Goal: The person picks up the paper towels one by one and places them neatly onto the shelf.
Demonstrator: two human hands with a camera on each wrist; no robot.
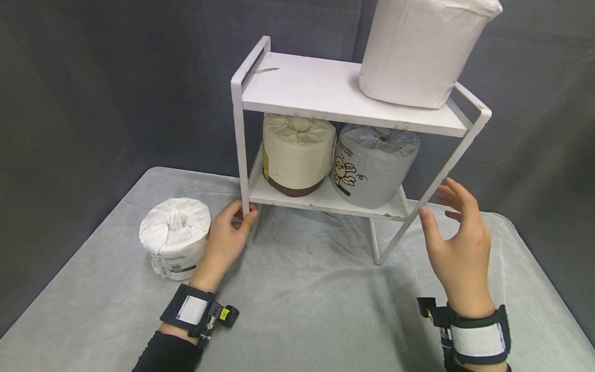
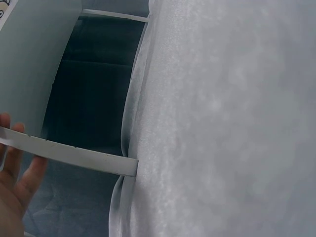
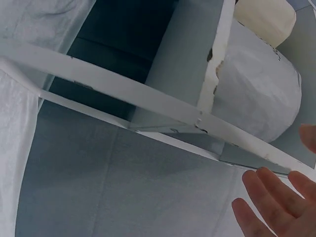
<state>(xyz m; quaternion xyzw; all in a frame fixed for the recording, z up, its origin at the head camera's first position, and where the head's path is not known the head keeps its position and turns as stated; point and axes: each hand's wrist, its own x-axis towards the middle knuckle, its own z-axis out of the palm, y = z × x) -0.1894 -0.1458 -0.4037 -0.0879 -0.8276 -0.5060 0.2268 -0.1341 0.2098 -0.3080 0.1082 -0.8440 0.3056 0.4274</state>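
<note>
A white two-tier shelf rack (image 1: 307, 85) stands on the cloth-covered table. My left hand (image 1: 229, 237) grips its left front leg low down, the thumb in front and fingers partly hidden behind; in the left wrist view the leg (image 2: 74, 154) runs between fingers and thumb. Beside the right front leg, my right hand (image 1: 460, 243) is spread with nothing in it, its thumb tip close to the leg; whether they touch I cannot tell. On the lower tier sit a cream wrapped toilet roll (image 1: 299, 155) and a grey-white one (image 1: 376, 168) with a cartoon print.
A large white wrapped roll (image 1: 418, 57) stands at the right of the top tier. Another white wrapped toilet roll (image 1: 175, 237) sits on the table, just left of the left hand. Grey cloth (image 1: 116, 77) hangs behind the table.
</note>
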